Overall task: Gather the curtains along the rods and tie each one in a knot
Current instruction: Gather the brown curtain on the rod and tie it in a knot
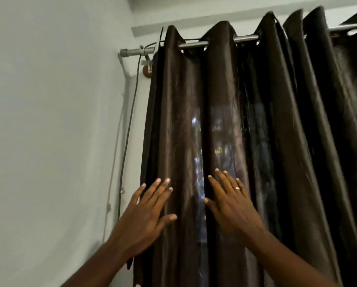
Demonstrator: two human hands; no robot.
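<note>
**Both grips open-handed on the hanging curtain; nothing clamped.**

The dark curtain (277, 121) hangs in vertical folds from eyelets on the rod (246, 38). The left grip (144, 216), a bare hand with fingers straight and spread, lies on the fold at the curtain's left edge. The right grip (231, 206), with a ring (237, 188) on one finger, lies the same way on the next fold, near the left grip. A cable (129, 121) runs down the wall (49, 121) just beside the curtain. Light shows dimly through the fabric between the grips. The frame cuts off the curtain's bottom and the rod's right end, and the upper right folds are blurred.
</note>
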